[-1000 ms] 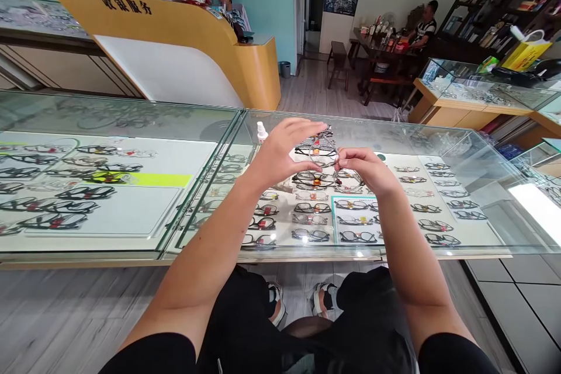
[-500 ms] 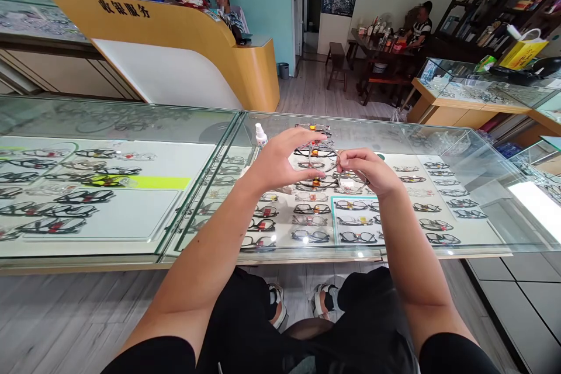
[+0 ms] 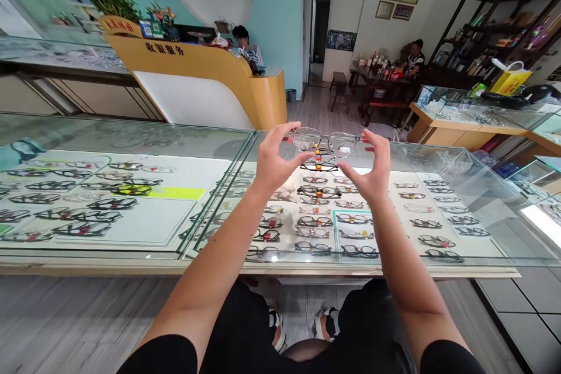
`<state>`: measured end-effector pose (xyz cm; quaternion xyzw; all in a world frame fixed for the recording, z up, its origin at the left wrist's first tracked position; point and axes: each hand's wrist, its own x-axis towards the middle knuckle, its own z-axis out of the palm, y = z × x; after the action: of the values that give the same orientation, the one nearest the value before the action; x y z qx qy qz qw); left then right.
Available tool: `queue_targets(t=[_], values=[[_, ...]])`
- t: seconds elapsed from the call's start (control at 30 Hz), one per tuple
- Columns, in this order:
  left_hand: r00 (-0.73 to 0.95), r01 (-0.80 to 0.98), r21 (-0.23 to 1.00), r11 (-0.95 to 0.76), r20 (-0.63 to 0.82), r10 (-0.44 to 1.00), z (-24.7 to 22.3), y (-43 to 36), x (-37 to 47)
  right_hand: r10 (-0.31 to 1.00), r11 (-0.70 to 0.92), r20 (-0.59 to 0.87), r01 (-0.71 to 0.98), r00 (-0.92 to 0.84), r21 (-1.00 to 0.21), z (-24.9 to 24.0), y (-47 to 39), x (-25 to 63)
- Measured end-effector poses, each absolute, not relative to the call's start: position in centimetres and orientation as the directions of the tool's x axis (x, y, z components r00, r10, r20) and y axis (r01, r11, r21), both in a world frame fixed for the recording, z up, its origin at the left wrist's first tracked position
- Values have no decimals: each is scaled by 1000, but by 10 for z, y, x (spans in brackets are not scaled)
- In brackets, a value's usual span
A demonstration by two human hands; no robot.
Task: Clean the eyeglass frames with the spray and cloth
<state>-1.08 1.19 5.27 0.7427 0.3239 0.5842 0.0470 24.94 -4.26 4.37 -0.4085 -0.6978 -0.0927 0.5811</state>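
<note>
I hold a pair of thin-rimmed eyeglasses (image 3: 325,137) up above the glass counter, lenses level and facing away from me. My left hand (image 3: 275,160) pinches its left end between fingers and thumb, where a small red tag shows. At the right end, the fingertips of my right hand (image 3: 373,165) touch the frame near the hinge, with the thumb lower down. The temples are hard to make out against the background. Below, rows of eyeglasses (image 3: 315,221) lie inside the glass display case (image 3: 438,155).
A second case section on the left holds more eyeglasses (image 3: 113,203). Beyond stands a yellow-and-white cashier counter (image 3: 188,93) with a seated person (image 3: 250,52). Another person (image 3: 414,59) sits at a dark table. A further display case (image 3: 473,111) bears a yellow bag (image 3: 511,80).
The eyeglasses have been raised and turned level, with my right hand now at their right end. My view has tilted upward, showing more of the wall and sign.
</note>
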Motion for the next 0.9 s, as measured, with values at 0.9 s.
queue_targets(t=[0.9], values=[[109,495,38,-868,988,105,243,-137,-21,55,659,998,752,-40,-6,227,-173,232]])
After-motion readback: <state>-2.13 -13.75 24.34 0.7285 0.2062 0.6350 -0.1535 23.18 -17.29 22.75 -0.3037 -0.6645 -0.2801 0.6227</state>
